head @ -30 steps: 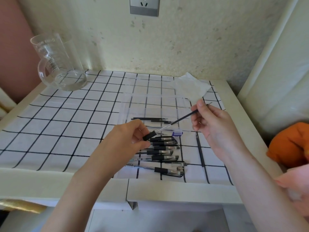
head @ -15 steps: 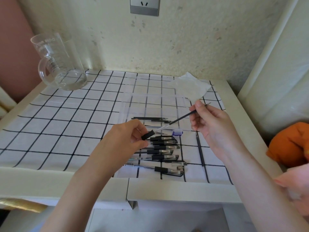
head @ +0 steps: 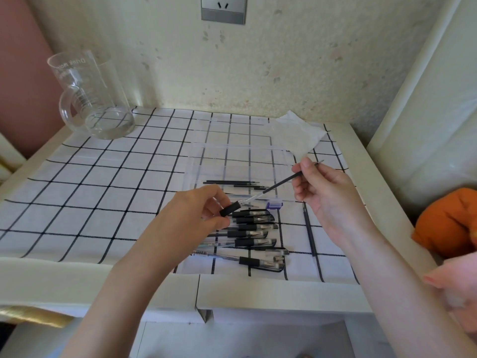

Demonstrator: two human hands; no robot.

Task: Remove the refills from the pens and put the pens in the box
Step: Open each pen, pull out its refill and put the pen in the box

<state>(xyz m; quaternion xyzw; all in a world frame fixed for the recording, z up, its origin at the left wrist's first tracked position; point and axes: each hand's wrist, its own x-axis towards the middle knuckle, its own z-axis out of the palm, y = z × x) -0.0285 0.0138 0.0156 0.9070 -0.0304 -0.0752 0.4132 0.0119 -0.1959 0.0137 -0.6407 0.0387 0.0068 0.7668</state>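
Observation:
My left hand [head: 196, 215] grips a clear pen barrel by its black grip [head: 229, 209]. My right hand [head: 327, 197] pinches the tip end of a black refill [head: 280, 182] that sticks partly out of that barrel, slanting up to the right. A clear plastic box [head: 240, 148] with a purple latch [head: 274, 204] lies open behind the hands, with a few loose refills [head: 232, 182] inside. Several capped black pens [head: 254, 229] lie in a row on the checked cloth under my left hand. One more refill [head: 309, 232] lies on the cloth to the right.
A glass measuring jug [head: 87, 96] stands at the back left. A crumpled white tissue [head: 296, 134] lies behind the box. An orange object [head: 449, 223] sits off the table's right edge. A wall socket [head: 223, 9] is above.
My right hand has drawn the refill slightly further out of the barrel, up and to the right. My left hand has stayed in place.

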